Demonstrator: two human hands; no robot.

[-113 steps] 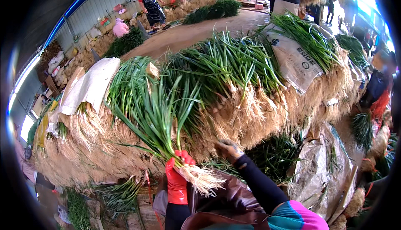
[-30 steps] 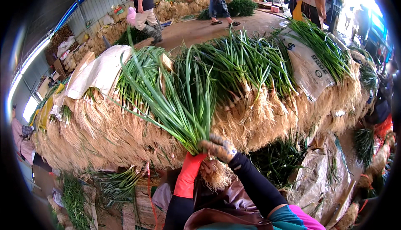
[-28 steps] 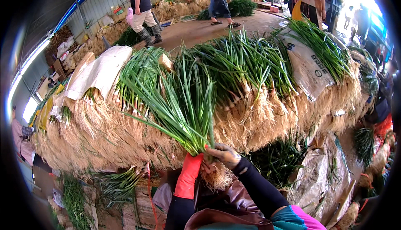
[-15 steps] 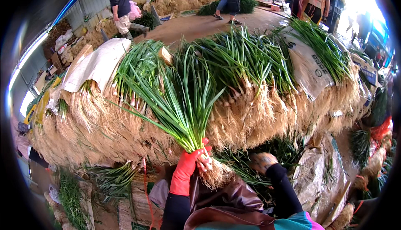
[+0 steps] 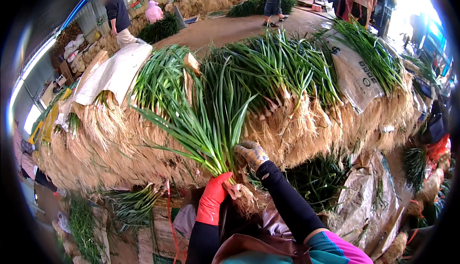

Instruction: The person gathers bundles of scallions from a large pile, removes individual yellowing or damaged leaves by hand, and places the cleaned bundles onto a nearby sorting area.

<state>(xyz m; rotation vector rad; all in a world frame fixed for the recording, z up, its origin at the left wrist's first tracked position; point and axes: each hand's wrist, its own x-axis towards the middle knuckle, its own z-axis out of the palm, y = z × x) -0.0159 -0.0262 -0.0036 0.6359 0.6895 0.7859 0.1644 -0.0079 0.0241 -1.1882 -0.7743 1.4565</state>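
My left hand [image 5: 214,196], in a red rubber glove, is closed around the lower stems of a bunch of green garlic plants [image 5: 218,151]. Their long green leaves fan up and away from me, and pale tangled roots hang below the glove. At the right side of these stems is my right hand [image 5: 251,154], in a pale patterned glove. Its fingers are bent against the leaves and partly hidden, so whether they grip anything does not show. Just beyond lies a long heap of similar plants [image 5: 282,67], with a thick fringe of tan roots [image 5: 297,134] facing me.
Pale sacks [image 5: 112,72] cover parts of the heap. Loose green plants [image 5: 318,180] lie low on the right beside a crumpled sheet [image 5: 366,197]. A red strap [image 5: 170,221] hangs at lower left. Several people stand or crouch farther back, one in dark clothing [image 5: 117,15].
My right hand has come up and left from the loose plants to the held bunch. The left hand still holds the stems. In the background, the person at left has moved farther left.
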